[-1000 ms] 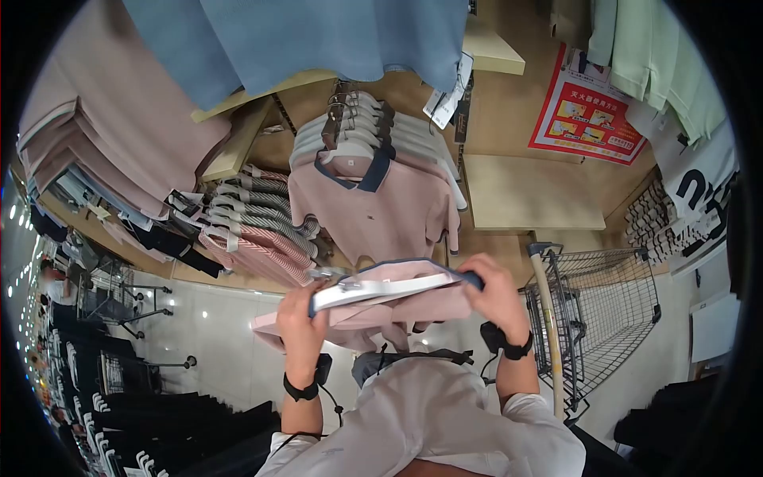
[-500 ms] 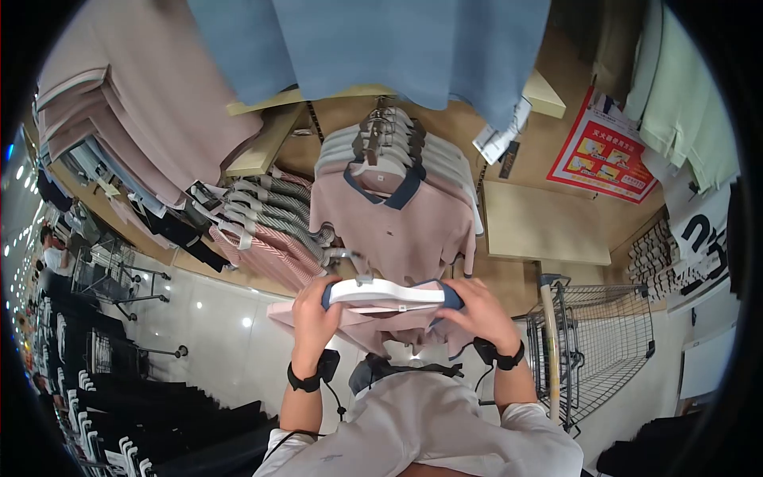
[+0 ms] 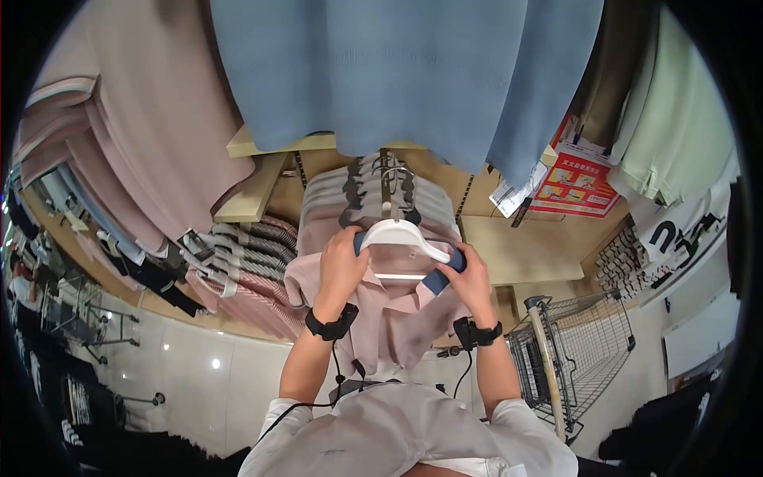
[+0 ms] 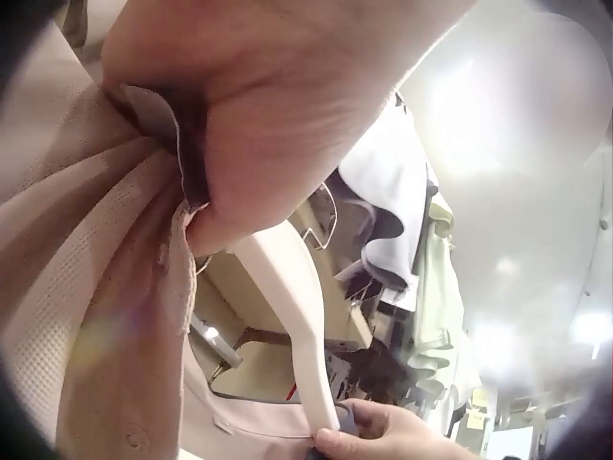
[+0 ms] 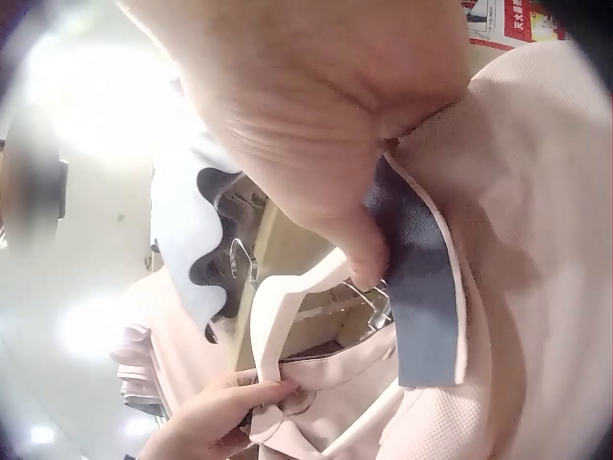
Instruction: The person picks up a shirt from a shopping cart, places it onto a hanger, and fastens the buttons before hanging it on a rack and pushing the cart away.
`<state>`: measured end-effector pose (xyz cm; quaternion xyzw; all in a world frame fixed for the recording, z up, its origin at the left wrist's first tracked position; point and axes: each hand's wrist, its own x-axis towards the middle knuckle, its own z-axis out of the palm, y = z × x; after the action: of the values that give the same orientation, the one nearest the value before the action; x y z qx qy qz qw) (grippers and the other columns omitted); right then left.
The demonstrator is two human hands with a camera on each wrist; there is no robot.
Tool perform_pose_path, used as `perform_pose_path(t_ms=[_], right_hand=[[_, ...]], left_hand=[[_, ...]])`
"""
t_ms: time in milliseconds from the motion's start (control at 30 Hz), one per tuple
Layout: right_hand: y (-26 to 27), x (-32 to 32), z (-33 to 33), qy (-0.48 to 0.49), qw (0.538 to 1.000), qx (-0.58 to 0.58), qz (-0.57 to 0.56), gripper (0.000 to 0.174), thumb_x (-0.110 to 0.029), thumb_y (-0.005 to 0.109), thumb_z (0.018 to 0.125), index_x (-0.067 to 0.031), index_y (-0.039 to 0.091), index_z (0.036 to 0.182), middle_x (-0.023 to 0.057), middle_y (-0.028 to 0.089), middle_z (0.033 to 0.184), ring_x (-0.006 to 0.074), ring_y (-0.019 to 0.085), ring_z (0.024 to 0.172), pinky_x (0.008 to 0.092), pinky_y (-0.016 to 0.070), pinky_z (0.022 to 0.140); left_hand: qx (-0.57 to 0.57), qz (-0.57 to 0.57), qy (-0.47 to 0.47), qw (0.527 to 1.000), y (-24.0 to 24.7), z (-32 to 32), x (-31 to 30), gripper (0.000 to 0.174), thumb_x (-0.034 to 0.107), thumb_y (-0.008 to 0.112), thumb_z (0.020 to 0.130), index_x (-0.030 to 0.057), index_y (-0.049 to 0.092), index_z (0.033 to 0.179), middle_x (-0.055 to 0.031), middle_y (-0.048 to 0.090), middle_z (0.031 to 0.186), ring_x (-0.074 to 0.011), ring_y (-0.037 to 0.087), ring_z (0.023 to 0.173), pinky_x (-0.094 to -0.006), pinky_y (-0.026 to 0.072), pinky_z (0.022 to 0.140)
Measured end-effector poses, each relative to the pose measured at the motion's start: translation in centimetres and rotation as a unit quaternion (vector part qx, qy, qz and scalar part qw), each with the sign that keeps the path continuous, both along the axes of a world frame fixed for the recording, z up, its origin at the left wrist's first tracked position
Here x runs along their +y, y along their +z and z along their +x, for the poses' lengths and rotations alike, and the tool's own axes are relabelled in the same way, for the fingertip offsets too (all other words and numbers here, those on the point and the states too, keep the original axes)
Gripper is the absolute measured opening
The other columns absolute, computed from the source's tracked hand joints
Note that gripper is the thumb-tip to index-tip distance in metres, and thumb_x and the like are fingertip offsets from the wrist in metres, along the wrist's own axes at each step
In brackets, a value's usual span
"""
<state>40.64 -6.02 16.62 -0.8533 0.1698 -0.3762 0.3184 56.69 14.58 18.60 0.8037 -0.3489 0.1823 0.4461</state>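
A pink polo shirt (image 3: 373, 322) with a navy collar (image 3: 435, 281) hangs on a white hanger (image 3: 395, 233), in front of the rack of hanging shirts. My left hand (image 3: 342, 266) pinches the collar and hanger at the left shoulder. At the other shoulder my right hand (image 3: 470, 280) grips collar and hanger between thumb and fingers. In the left wrist view the shirt's cloth (image 4: 115, 287) bunches beneath the left hand (image 4: 259, 105). The right wrist view has the right thumb on the navy collar (image 5: 421, 287). The hanger's hook stands up near the rack's rail.
Grey-and-pink shirts (image 3: 326, 191) hang on the rack behind. Blue garments (image 3: 397, 71) hang overhead, striped shirts (image 3: 254, 254) to the left. A wire shopping cart (image 3: 580, 342) stands at the right below a wooden shelf (image 3: 517, 250). Dark clothes (image 3: 135, 449) line the lower left.
Both hands have moved up and forward to the rack with the hanger and shirt. The hanger has tipped from lying nearly flat to more upright, showing the shirt's front.
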Motion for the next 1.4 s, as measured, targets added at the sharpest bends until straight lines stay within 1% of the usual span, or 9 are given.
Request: perform_pose_path(t_ms=[367, 467, 567, 700, 867, 1000, 1100, 1333, 1400], right_hand=[[-8.0, 0.6, 2.6, -0.044, 0.99, 0.132, 0.011, 0.054, -0.022, 0.081, 0.07, -0.0012, 0.059, 0.114, 0.0191, 0.063, 0.107, 0.0377, 0.056, 0.106, 0.046, 0.0383, 0.099], [-7.1, 3.1, 2.2, -0.12, 0.975, 0.122, -0.14, 0.079, -0.025, 0.08, 0.07, -0.001, 0.041, 0.134, 0.0228, 0.042, 0.132, 0.043, 0.036, 0.126, 0.0493, 0.0279, 0.107], [-7.8, 6.5, 1.9, -0.221, 0.974, -0.014, -0.055, 0.08, -0.025, 0.08, 0.072, 0.004, 0.038, 0.133, 0.0251, 0.042, 0.131, 0.0432, 0.035, 0.127, 0.0468, 0.0295, 0.106], [-14.9, 9.2, 1.3, -0.255, 0.935, 0.005, 0.248, 0.078, -0.035, 0.078, 0.076, 0.0094, 0.043, 0.129, 0.0256, 0.05, 0.124, 0.0346, 0.049, 0.119, 0.04, 0.039, 0.1], [-25.1, 9.3, 2.2, -0.104, 0.94, 0.166, 0.279, 0.067, -0.042, 0.074, 0.08, 0.0102, 0.054, 0.117, 0.0135, 0.062, 0.103, 0.0197, 0.06, 0.089, 0.0298, 0.0491, 0.078], [-22.0, 8.7, 7.0, -0.044, 0.879, 0.085, 0.466, 0.057, -0.04, 0.077, 0.079, 0.008, 0.062, 0.105, 0.012, 0.067, 0.092, 0.0173, 0.063, 0.079, 0.0289, 0.0506, 0.07], [-23.8, 8.4, 9.1, -0.103, 0.816, -0.068, 0.564, 0.035, -0.026, 0.074, 0.084, 0.0037, 0.065, 0.099, 0.0072, 0.066, 0.088, 0.0147, 0.062, 0.079, 0.0281, 0.051, 0.069], [-21.0, 11.5, 3.3, -0.019, 0.823, 0.025, 0.568, 0.022, -0.017, 0.069, 0.089, 0.0028, 0.065, 0.097, 0.0065, 0.066, 0.091, 0.0142, 0.062, 0.078, 0.0296, 0.0528, 0.071], [-18.0, 13.2, 2.3, 0.019, 0.824, 0.004, 0.566, 0.02, -0.016, 0.068, 0.09, 0.002, 0.066, 0.097, 0.0054, 0.066, 0.09, 0.0136, 0.062, 0.078, 0.0293, 0.0523, 0.072]], left_hand=[[-0.038, 0.099, 0.049, 0.993, -10.2, 5.1, 0.4, 0.033, 0.01, 0.068, 0.072, -0.0012, 0.06, 0.102, -0.019, 0.059, 0.102, -0.0364, 0.052, 0.099, -0.0473, 0.0392, 0.092], [-0.007, 0.132, 0.057, 0.99, -10.3, 3.7, 1.2, 0.056, 0.004, 0.063, 0.071, -0.0089, 0.045, 0.122, -0.0268, 0.047, 0.121, -0.043, 0.041, 0.119, -0.0521, 0.028, 0.106], [-0.015, 0.106, 0.087, 0.99, -10.1, 1.7, 1.5, 0.073, 0.001, 0.06, 0.07, -0.0146, 0.029, 0.134, -0.0303, 0.036, 0.133, -0.0492, 0.026, 0.132, -0.0557, 0.0176, 0.114], [0.012, -0.088, 0.088, 0.992, -12.9, 0.3, 2.7, 0.069, 0.003, 0.062, 0.075, -0.0109, 0.031, 0.135, -0.028, 0.032, 0.136, -0.046, 0.029, 0.131, -0.0536, 0.0235, 0.111], [0.099, -0.109, 0.14, 0.979, -19.4, 1.1, 6.8, 0.056, 0.011, 0.069, 0.078, -0.0065, 0.043, 0.125, -0.0239, 0.042, 0.126, -0.0405, 0.041, 0.12, -0.0464, 0.0349, 0.102], [0.306, 0.032, -0.015, 0.951, -24.1, 0.9, 7.0, 0.052, 0.017, 0.072, 0.078, -0.006, 0.048, 0.118, -0.0218, 0.052, 0.115, -0.0387, 0.05, 0.109, -0.0421, 0.0418, 0.094], [0.279, 0.029, -0.017, 0.96, -24.4, -0.6, 5.7, 0.058, 0.023, 0.076, 0.076, -0.0062, 0.049, 0.118, -0.0226, 0.054, 0.113, -0.0388, 0.053, 0.108, -0.0421, 0.0426, 0.094], [0.197, -0.032, 0.012, 0.98, -22.2, 0.9, 2.5, 0.059, 0.021, 0.078, 0.076, -0.0084, 0.051, 0.119, -0.0192, 0.059, 0.111, -0.0274, 0.059, 0.1, -0.0346, 0.0466, 0.087], [0.466, -0.166, -0.09, 0.864, -22.4, 0.9, 1.7, 0.045, 0.014, 0.075, 0.081, -0.0071, 0.056, 0.116, -0.0131, 0.065, 0.104, -0.018, 0.062, 0.091, -0.0282, 0.0487, 0.079]])
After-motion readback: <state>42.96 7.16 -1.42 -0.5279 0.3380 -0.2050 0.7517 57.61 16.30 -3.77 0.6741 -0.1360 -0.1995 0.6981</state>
